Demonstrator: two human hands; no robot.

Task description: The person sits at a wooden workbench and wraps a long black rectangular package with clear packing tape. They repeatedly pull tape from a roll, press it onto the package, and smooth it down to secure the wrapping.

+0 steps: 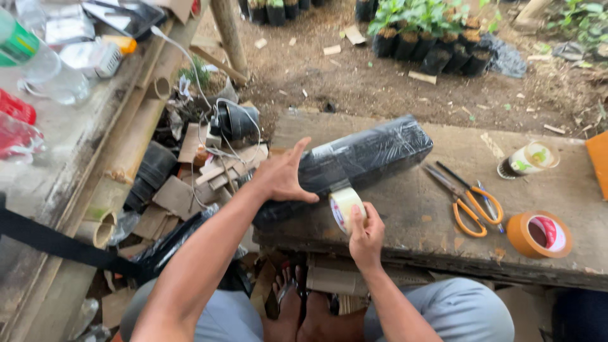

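The orange object [599, 163] is cut off by the right edge.

I see a long black package [354, 161] wrapped in clear film, lying diagonally across the wooden bench [430, 215]. A clear plastic bottle [38, 60] with a green label lies on the table at far left. A red-and-white label sits inside the brown tape roll [539, 234], bench right.
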